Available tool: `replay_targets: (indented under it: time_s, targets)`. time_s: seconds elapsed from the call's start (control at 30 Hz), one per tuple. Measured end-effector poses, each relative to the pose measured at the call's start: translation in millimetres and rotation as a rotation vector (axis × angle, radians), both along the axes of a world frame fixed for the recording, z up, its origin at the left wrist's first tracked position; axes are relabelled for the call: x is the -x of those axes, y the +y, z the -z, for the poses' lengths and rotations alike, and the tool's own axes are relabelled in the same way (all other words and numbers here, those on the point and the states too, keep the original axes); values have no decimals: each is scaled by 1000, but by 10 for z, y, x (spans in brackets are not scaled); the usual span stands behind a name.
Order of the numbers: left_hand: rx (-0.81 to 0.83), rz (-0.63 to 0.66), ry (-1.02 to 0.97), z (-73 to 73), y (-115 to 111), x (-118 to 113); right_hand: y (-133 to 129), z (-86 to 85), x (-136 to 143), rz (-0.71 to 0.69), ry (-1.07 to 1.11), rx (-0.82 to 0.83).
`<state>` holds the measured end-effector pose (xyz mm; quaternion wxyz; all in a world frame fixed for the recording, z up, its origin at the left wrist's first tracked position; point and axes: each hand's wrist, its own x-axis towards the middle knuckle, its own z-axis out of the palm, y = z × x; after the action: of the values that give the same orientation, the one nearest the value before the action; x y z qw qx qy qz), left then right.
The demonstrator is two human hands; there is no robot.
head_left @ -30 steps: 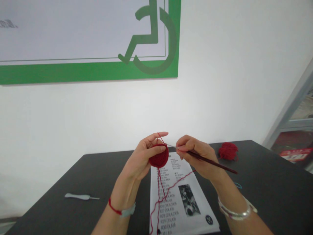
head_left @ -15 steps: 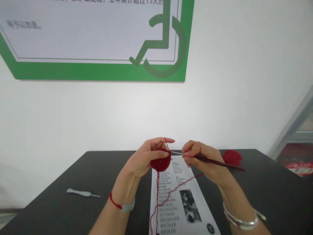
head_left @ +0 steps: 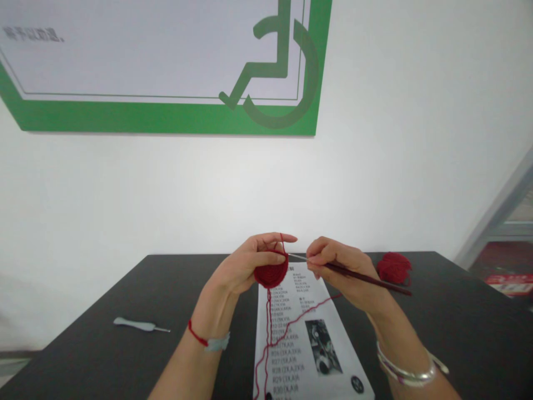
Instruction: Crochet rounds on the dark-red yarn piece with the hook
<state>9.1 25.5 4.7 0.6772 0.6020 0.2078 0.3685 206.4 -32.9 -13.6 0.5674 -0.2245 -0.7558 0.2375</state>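
Between the thumb and fingers of my left hand [head_left: 254, 258] is a round red crochet piece [head_left: 271, 274], held by its upper edge. Red yarn loops over the outstretched left index finger. My right hand [head_left: 339, 266] grips a crochet hook [head_left: 366, 279] with a dark red handle; its thin metal shaft meets the piece's right edge. Whether the tip sits inside a stitch is too small to tell. Two red strands hang from the piece, and a yarn strand [head_left: 308, 316] runs across the printed sheet toward my right hand.
A printed pattern sheet [head_left: 291, 355] lies under my hands on the dark table [head_left: 104, 361]. The red yarn ball [head_left: 393, 268] rests behind my right wrist. At the left lies a second hook with a pale grey handle [head_left: 135, 324]. A green-framed sign [head_left: 166, 118] hangs on the wall.
The crochet piece has tilted slightly, showing more of its ringed face. My right hand and the hook have shifted a little to the left. The view has moved slightly.
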Motion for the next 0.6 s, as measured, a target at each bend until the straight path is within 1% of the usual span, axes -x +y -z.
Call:
replay_targets:
  time_s: [0.07, 0.13, 0.27, 0.33, 0.43, 0.6]
  targets:
    - [-9, 3, 8, -6, -11, -1, 2, 2, 5, 6, 15, 22]
    - [-24, -5, 14, -26, -38, -2, 14, 8, 19, -9, 87, 81]
    - [-86, -86, 43, -81, -98, -9, 53, 25, 75, -25, 213, 146]
    - [-113, -113, 51, -93, -108, -15, 66, 34, 101, -19, 222, 139]
    - [-125, -120, 38, -86, -98, -23, 71, 49, 121, -4, 193, 106]
    - [-96, -111, 19, -64, -86, -33, 63, 66, 121, 33, 148, 52]
